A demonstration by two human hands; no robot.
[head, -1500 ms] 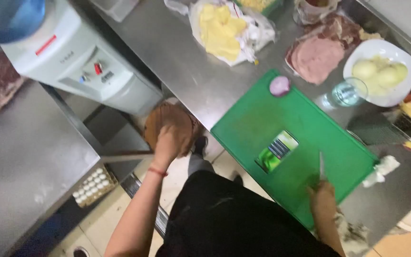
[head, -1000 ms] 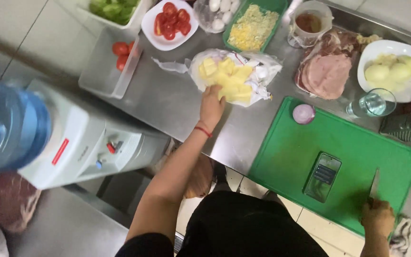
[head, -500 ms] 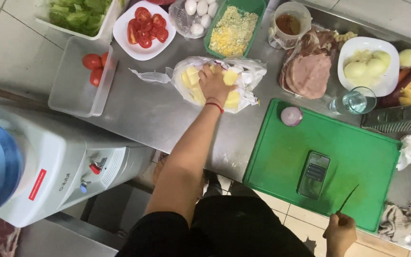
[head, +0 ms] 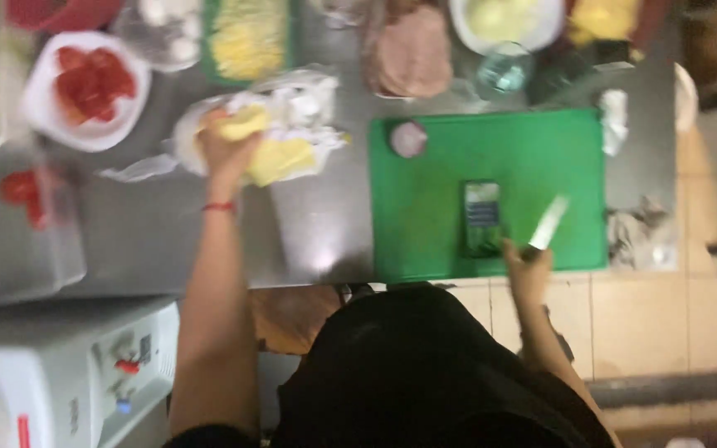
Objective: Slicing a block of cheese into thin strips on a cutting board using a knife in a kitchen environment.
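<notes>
Head view: left hand [head: 227,148] fingers around yellow slices [head: 280,158] in plastic bag [head: 309,95], right hand [head: 528,267] gripping knife [head: 548,224]

Motion blur smears everything: the blade [head: 548,224] above the right hand [head: 529,264] is a pale streak, and the yellow food [head: 271,153] by the left hand [head: 226,148] is perhaps cheese.
</notes>
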